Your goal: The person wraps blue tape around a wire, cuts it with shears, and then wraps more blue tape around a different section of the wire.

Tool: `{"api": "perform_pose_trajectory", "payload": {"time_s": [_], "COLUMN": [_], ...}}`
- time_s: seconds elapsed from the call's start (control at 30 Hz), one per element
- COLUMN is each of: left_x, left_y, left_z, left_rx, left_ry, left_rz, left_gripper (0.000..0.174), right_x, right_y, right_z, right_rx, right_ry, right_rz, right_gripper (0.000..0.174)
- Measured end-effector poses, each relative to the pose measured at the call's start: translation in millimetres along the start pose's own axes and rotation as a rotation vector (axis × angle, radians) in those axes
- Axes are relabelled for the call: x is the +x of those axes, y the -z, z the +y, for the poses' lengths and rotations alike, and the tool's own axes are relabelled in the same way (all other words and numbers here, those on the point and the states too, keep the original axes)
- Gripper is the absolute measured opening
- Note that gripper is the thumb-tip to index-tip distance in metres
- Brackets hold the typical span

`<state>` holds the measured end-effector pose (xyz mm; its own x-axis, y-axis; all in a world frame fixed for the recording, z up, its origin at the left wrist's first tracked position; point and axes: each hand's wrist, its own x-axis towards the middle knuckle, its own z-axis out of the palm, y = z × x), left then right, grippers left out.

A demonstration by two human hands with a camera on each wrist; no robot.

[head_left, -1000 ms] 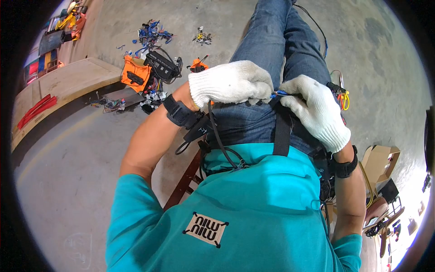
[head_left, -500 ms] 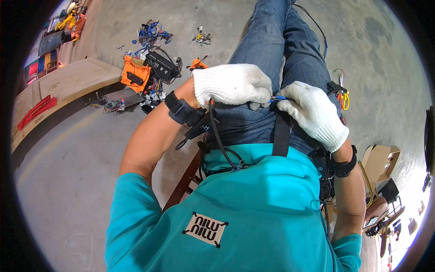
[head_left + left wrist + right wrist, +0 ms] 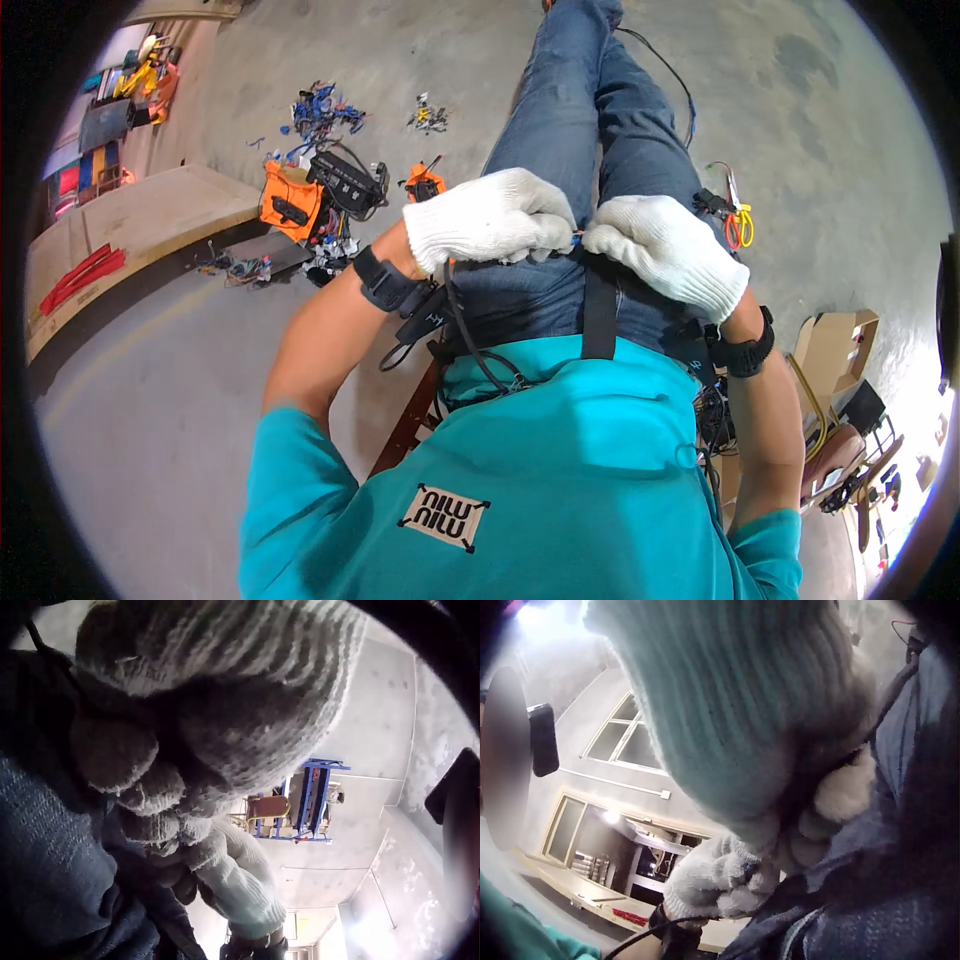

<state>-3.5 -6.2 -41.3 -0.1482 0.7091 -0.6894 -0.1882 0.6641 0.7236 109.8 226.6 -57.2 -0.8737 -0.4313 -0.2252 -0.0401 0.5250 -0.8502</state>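
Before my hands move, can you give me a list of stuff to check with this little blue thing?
1. Left hand and right hand gloved: ok.
2. Blue thing at both hands' fingertips: ok.
3. Whole blue thing in sight: not ok, fingers hide some.
4. Pinch firm enough: cannot tell.
5. Black cable away from the fingertips: ok, it hangs near the left wrist.

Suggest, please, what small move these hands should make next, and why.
I'd probably steady the left hand and ease the right hand slightly away, because the fingertips nearly meet at the blue piece, leaving only a sliver visible between them and little room to see the work.
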Motion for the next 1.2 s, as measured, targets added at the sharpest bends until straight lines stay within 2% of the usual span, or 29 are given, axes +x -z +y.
{"api": "perform_pose_trajectory", "payload": {"time_s": [0.03, 0.1, 0.2, 0.23, 0.37, 0.6, 0.7, 0.77, 0.87, 1.1, 1.2], "left_x": [0, -2, -2, -3, 2, 3, 3, 0, 0, -11, -15], "left_y": [1, 3, 12, 12, 15, 16, 12, 8, 6, 8, 5], "left_z": [-2, -6, -6, 1, 0, -3, -1, 3, -1, 5, 14], "left_rx": [0.007, -0.179, -0.115, -0.102, -0.130, -0.172, -0.096, 0.023, 0.058, -0.033, -0.058], "left_ry": [-0.005, -0.040, -0.117, -0.044, -0.006, -0.032, -0.052, -0.154, -0.187, -0.157, -0.141], "left_rz": [0.001, 0.047, -0.029, -0.029, -0.128, -0.153, -0.120, -0.063, -0.054, -0.079, 0.007], "left_gripper": [0.025, 0.028, 0.034, 0.039, 0.038, 0.036, 0.033, 0.029, 0.027, 0.030, 0.032], "right_x": [1, 3, 4, 3, 4, 3, 3, 2, 2, 0, -1], "right_y": [0, 3, 4, 5, 9, 7, 9, 9, 8, 11, 13], "right_z": [2, 0, -3, -5, -11, -7, -9, -10, -10, -8, -9], "right_rx": [0.024, 0.073, 0.060, 0.061, 0.061, 0.065, 0.079, 0.092, 0.105, 0.089, 0.106], "right_ry": [0.015, 0.028, 0.052, 0.054, 0.059, 0.067, 0.041, 0.037, 0.038, 0.000, 0.002], "right_rz": [0.033, 0.048, 0.047, 0.044, 0.049, 0.090, 0.080, 0.087, 0.087, 0.073, 0.080], "right_gripper": [0.025, 0.025, 0.024, 0.024, 0.023, 0.022, 0.021, 0.021, 0.021, 0.021, 0.022]}}
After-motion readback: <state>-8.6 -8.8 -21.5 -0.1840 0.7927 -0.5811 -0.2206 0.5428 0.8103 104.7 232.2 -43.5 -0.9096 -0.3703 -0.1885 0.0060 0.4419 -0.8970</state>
